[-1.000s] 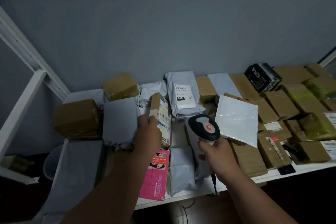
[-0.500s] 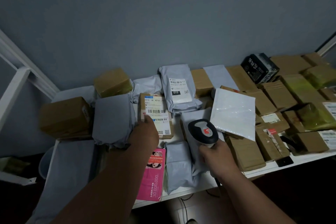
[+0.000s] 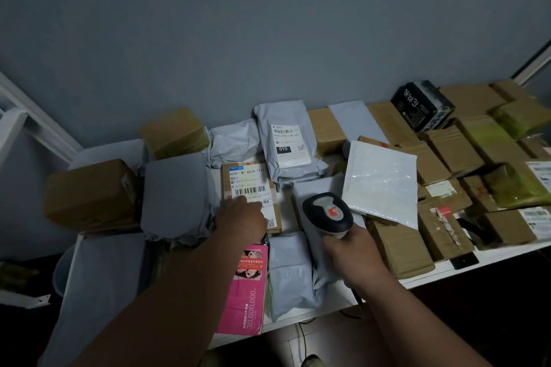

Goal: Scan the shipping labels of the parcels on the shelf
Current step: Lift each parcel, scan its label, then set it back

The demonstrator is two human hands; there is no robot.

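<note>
At frame centre a small brown box (image 3: 252,196) lies label-up on the shelf (image 3: 492,256), its lower edge held by the left hand (image 3: 243,222). Right of it, a scanner (image 3: 328,213) is gripped by the right hand (image 3: 353,256).

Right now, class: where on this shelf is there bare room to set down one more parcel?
Hardly any. One bare white strip of shelf lies between the labelled brown box and the scanner; another runs along the front edge at the right. Elsewhere, parcels lie edge to edge or overlapping.
</note>
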